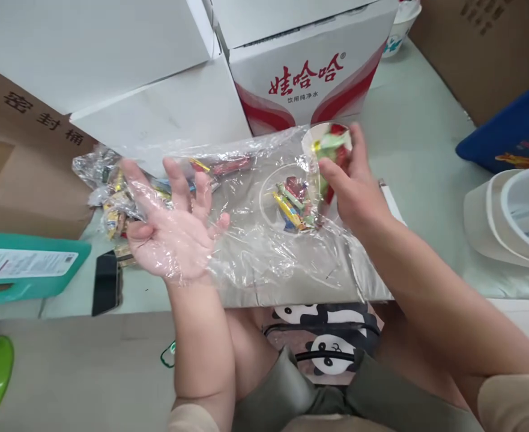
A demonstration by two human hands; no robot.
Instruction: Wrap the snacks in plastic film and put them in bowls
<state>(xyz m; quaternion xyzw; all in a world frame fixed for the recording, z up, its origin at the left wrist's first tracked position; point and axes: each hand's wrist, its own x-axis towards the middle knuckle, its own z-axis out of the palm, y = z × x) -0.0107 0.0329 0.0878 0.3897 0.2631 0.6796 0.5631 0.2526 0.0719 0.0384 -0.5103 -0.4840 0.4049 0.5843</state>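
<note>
Left hand (pixel 176 237) spread, seen through clear plastic film (pixel 246 264) that spans to my right hand (pixel 361 189), gripping blurred red-green packets (pixel 331 144). I judge film light, limp, slippery; best pinched in bunched folds.

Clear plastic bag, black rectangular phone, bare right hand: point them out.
Clear plastic bag (pixel 239 204), head view: its crinkled middle.
Black rectangular phone (pixel 106 282), head view: its dark face.
Bare right hand (pixel 358 195), head view: its back.

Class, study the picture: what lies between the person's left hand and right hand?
In the head view, crinkled clear plastic and a small cluster of colourful wrapped pieces lie between the left hand and the right hand.
</note>
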